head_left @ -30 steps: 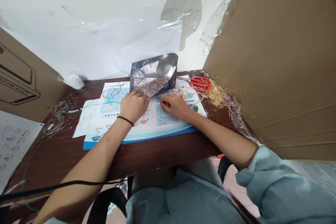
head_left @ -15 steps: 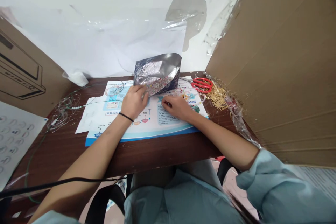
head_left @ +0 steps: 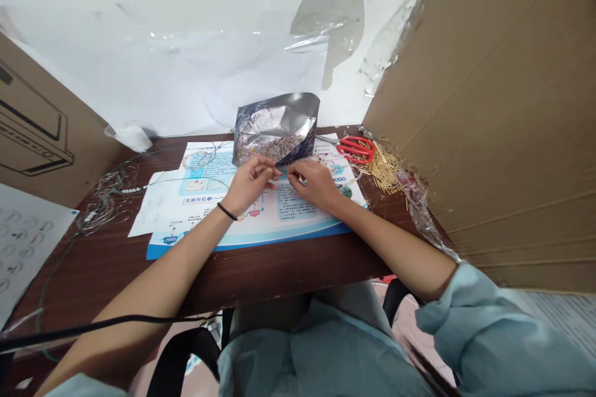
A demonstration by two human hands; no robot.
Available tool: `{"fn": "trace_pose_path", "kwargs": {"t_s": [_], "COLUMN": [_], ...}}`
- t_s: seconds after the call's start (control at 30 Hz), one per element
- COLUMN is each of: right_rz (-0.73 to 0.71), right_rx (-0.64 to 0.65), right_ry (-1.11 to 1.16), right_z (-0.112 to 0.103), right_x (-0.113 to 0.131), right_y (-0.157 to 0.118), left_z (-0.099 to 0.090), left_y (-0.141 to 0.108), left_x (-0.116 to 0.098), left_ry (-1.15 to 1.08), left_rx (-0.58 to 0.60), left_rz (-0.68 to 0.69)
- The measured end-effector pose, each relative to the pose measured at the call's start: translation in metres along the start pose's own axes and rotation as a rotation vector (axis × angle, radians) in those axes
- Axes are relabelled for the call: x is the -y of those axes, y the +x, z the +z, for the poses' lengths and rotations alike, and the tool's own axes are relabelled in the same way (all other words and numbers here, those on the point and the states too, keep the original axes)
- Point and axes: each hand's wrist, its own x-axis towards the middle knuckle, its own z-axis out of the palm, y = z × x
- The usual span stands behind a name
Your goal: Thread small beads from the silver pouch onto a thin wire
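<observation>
Silver foil pouch (head_left: 274, 121) lies crosswise just beyond your hands; left hand (head_left: 249, 185) nearer, grip unclear; right hand (head_left: 314, 183) pinched narrow, anything held too small to tell.

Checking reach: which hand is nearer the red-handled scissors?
The right hand, just below and left of the red-handled scissors; the left hand is farther left, past the foil pouch.

A crumpled foil pouch (head_left: 275, 113) sits propped open, silver inside, dark blue outside, its mouth gaping toward 6 o'clock. Tiny multicoloured beads (head_left: 269, 147) heap in its bottom, all of it at the 12 o'clock edge of a printed poster (head_left: 302, 214).
</observation>
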Motion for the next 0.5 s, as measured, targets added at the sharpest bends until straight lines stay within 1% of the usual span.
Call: {"fn": "trace_pose_path", "kwargs": {"t_s": [0.07, 0.13, 0.5], "right_rz": [-0.019, -0.04, -0.087], "right_rx": [-0.049, -0.071, -0.078], "right_ry": [0.001, 0.007, 0.027], "right_z": [0.0004, 0.0013, 0.0061], "right_x": [-0.0003, -0.0005, -0.004], "right_y": [0.0001, -0.0003, -0.0011], "left_z": [0.0026, 0.0025, -0.0014], "left_y": [-0.0009, -0.0004, 0.0017], "left_x": [0.0021, 0.0042, 0.0095], "left_ry": [-0.077, -0.103, -0.047], "left_rx": [0.036, 0.056, 0.075], "left_rz": [-0.033, -0.057, -0.095]}}
